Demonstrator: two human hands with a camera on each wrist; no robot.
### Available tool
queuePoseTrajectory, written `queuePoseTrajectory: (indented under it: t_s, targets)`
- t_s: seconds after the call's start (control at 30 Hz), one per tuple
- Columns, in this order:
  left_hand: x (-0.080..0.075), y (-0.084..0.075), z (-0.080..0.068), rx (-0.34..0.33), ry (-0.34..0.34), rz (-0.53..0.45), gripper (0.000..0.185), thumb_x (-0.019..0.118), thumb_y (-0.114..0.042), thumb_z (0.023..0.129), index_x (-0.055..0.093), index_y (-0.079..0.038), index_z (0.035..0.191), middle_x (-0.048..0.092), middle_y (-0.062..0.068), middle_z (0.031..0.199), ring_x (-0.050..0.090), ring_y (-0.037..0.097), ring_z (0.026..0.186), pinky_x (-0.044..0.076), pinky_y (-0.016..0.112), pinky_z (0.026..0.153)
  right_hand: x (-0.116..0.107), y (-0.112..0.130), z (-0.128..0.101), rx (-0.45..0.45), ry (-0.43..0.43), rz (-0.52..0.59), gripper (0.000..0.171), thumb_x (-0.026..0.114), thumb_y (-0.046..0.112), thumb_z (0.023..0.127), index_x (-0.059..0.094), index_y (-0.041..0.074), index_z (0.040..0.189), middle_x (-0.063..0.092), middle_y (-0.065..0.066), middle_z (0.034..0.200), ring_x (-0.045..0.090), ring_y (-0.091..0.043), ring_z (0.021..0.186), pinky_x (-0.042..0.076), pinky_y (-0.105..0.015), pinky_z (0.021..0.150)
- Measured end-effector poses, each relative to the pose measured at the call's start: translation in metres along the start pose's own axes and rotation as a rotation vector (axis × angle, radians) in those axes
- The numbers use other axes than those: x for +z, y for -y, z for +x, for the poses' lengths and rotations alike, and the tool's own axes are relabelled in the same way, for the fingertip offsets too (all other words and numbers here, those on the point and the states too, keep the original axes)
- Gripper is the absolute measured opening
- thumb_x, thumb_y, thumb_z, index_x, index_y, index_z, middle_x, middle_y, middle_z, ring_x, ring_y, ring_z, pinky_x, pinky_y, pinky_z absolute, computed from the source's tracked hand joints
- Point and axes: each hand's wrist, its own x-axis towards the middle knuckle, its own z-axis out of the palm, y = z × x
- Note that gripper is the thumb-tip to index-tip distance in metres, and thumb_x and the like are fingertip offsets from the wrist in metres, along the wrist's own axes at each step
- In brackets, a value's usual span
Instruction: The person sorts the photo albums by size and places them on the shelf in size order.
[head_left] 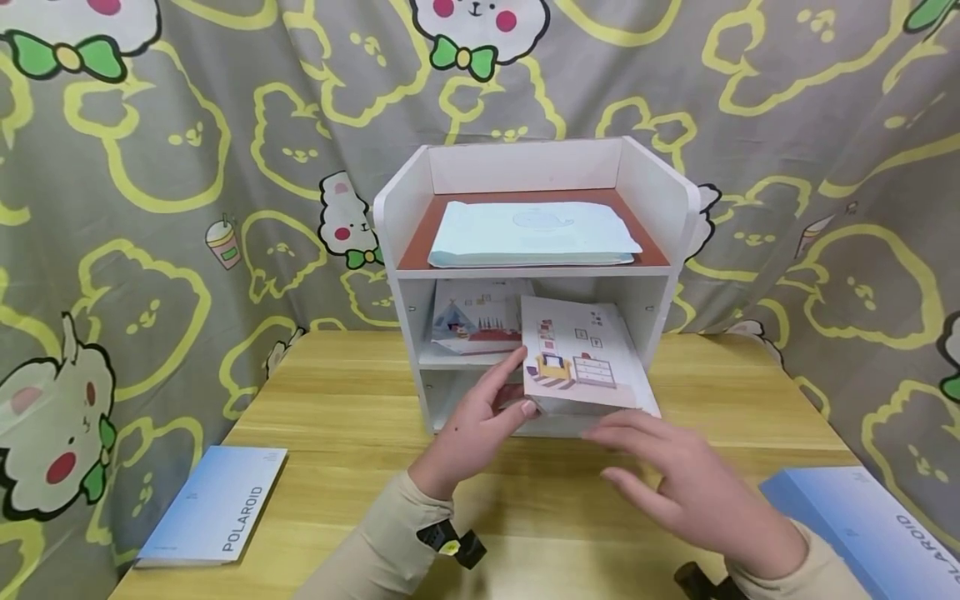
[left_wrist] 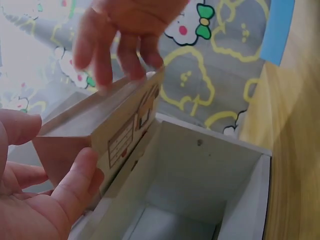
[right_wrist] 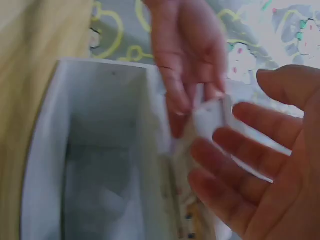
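Note:
A white pack (head_left: 581, 354) printed with a yellow armchair and a dresser juts forward from the right side of the middle shelf, tilted. My left hand (head_left: 480, 425) grips it at its left front corner. In the left wrist view, the fingers bend around the end of the pack (left_wrist: 125, 127). My right hand (head_left: 675, 479) is just in front of the pack's lower right corner, fingers loosely extended and holding nothing. A similar pack (head_left: 476, 321) with a tent picture lies further back on the left of that shelf.
The white shelf unit (head_left: 686, 200) stands at the table's back, a pale blue whale pack (head_left: 532, 233) on its top. Blue POLAROID boxes lie on the wooden table (head_left: 337, 400): one at left (head_left: 213, 504), one at right (head_left: 862, 529). A patterned curtain (head_left: 300, 150) hangs behind.

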Motion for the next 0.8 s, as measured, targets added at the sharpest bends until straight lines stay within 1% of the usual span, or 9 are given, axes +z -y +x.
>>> queuePoseTrajectory:
  t_s: [0.03, 0.1, 0.27, 0.4, 0.5, 0.57, 0.63, 0.73, 0.8]
  targets:
    - [0.000, 0.000, 0.000, -0.001, 0.001, -0.002, 0.066, 0.056, -0.014, 0.105, 0.025, -0.027, 0.161, 0.038, 0.004, 0.155, 0.055, 0.019, 0.129, 0.052, 0.030, 0.097, 0.002, 0.004, 0.000, -0.018, 0.056, 0.036, 0.045, 0.075, 0.020, 0.092, 0.063, 0.025, 0.136, 0.060, 0.009, 0.134, 0.061, -0.010, 0.114, 0.051, -0.023, 0.093]
    - [0.000, 0.000, 0.000, 0.000, 0.008, -0.007, 0.068, 0.057, -0.015, 0.105, 0.023, -0.027, 0.162, 0.040, 0.004, 0.155, 0.054, 0.018, 0.131, 0.052, 0.030, 0.098, 0.010, 0.007, 0.001, 0.018, 0.117, 0.038, 0.051, 0.074, 0.025, 0.094, 0.057, 0.028, 0.142, 0.054, 0.011, 0.142, 0.054, -0.011, 0.126, 0.048, -0.028, 0.101]
    - [0.001, -0.001, 0.001, 0.003, 0.013, 0.015, 0.073, 0.059, -0.019, 0.104, 0.016, -0.028, 0.163, 0.030, -0.003, 0.162, 0.045, 0.015, 0.138, 0.050, 0.030, 0.100, 0.026, 0.003, 0.001, 0.091, 0.119, 0.004, 0.069, 0.076, 0.024, 0.091, 0.046, 0.026, 0.153, 0.045, 0.006, 0.153, 0.046, -0.017, 0.137, 0.045, -0.041, 0.106]
    - [0.002, -0.002, 0.001, 0.042, -0.004, 0.131, 0.075, 0.061, -0.022, 0.103, 0.017, -0.027, 0.163, 0.028, -0.004, 0.162, 0.049, 0.017, 0.135, 0.051, 0.031, 0.099, 0.034, -0.005, 0.002, 0.098, 0.123, -0.014, 0.075, 0.075, 0.023, 0.091, 0.039, 0.022, 0.158, 0.038, 0.001, 0.159, 0.038, -0.022, 0.143, 0.038, -0.045, 0.112]
    - [-0.001, 0.000, 0.000, 0.178, -0.027, 0.426, 0.074, 0.063, -0.023, 0.101, 0.023, -0.019, 0.163, 0.029, 0.002, 0.162, 0.055, 0.018, 0.128, 0.051, 0.032, 0.100, 0.036, -0.011, 0.002, 0.081, 0.095, -0.058, 0.067, 0.072, 0.026, 0.092, 0.046, 0.018, 0.154, 0.041, -0.002, 0.158, 0.039, -0.025, 0.141, 0.039, -0.048, 0.111]
    - [-0.004, 0.000, -0.001, 0.313, -0.060, 0.673, 0.070, 0.066, -0.022, 0.099, 0.033, -0.012, 0.159, 0.032, 0.008, 0.161, 0.054, 0.021, 0.130, 0.048, 0.035, 0.104, 0.034, -0.015, 0.001, 0.059, 0.051, -0.105, 0.056, 0.067, 0.029, 0.094, 0.055, 0.014, 0.147, 0.048, -0.004, 0.153, 0.044, -0.027, 0.137, 0.042, -0.050, 0.107]
    - [-0.007, -0.001, -0.001, 0.482, -0.090, 0.911, 0.061, 0.069, -0.019, 0.096, 0.046, -0.005, 0.151, 0.040, 0.012, 0.157, 0.053, 0.022, 0.131, 0.045, 0.036, 0.107, 0.029, -0.020, 0.001, 0.046, -0.014, -0.166, 0.046, 0.061, 0.033, 0.096, 0.064, 0.010, 0.136, 0.057, -0.005, 0.143, 0.050, -0.029, 0.130, 0.044, -0.050, 0.104]
    - [-0.009, -0.003, -0.001, 0.674, -0.073, 1.107, 0.049, 0.072, -0.017, 0.092, 0.061, -0.005, 0.137, 0.053, 0.011, 0.146, 0.051, 0.026, 0.132, 0.042, 0.036, 0.110, 0.023, -0.025, 0.000, 0.033, -0.078, -0.235, 0.044, 0.052, 0.036, 0.098, 0.071, 0.006, 0.125, 0.065, -0.006, 0.130, 0.056, -0.030, 0.120, 0.045, -0.046, 0.101]
    - [-0.009, -0.004, -0.001, 0.736, -0.036, 1.189, 0.044, 0.073, -0.019, 0.091, 0.065, -0.006, 0.132, 0.057, 0.010, 0.141, 0.053, 0.026, 0.129, 0.041, 0.033, 0.110, 0.021, -0.027, 0.000, 0.034, -0.096, -0.263, 0.045, 0.050, 0.036, 0.098, 0.072, 0.005, 0.122, 0.067, -0.007, 0.125, 0.057, -0.030, 0.115, 0.043, -0.044, 0.100]
